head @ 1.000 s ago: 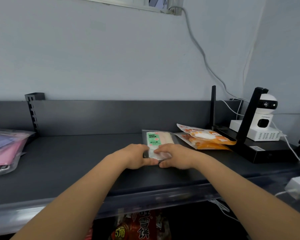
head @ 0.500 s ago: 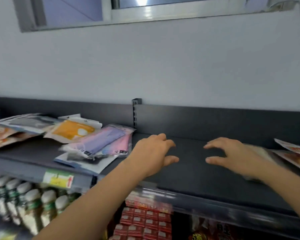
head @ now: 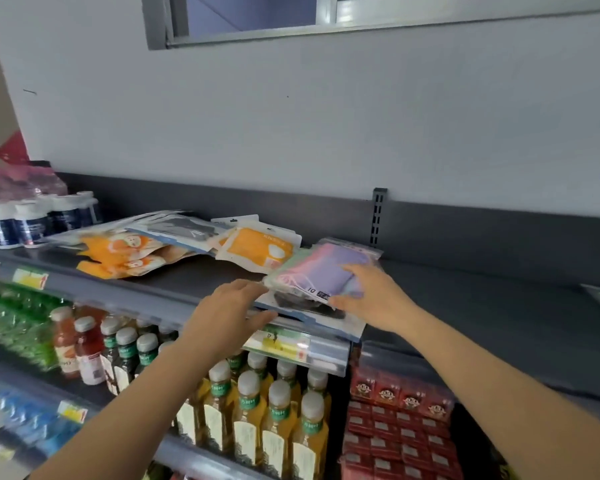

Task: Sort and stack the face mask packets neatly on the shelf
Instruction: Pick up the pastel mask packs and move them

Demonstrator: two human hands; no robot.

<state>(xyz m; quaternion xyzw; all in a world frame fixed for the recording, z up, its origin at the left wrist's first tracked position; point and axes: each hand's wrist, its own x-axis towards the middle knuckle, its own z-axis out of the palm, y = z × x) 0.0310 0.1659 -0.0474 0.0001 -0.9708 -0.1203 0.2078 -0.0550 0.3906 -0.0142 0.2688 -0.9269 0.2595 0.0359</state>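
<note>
Face mask packets (head: 321, 271) are lying stacked at the front edge of the shelf (head: 465, 303), between both grips.
The right grip (head: 371, 299) is resting on the purple one on top, fingers flat and spread, thumb along its near edge. The left grip (head: 229, 310) is wide, its straight fingers touching the stack's left edge. Orange packets (head: 253, 249) are lying just behind.

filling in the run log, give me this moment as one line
left grip: open, beside mask packet pile | right grip: fingers on purple mask packet, thumb at near edge | orange mask packet: loose behind
</note>
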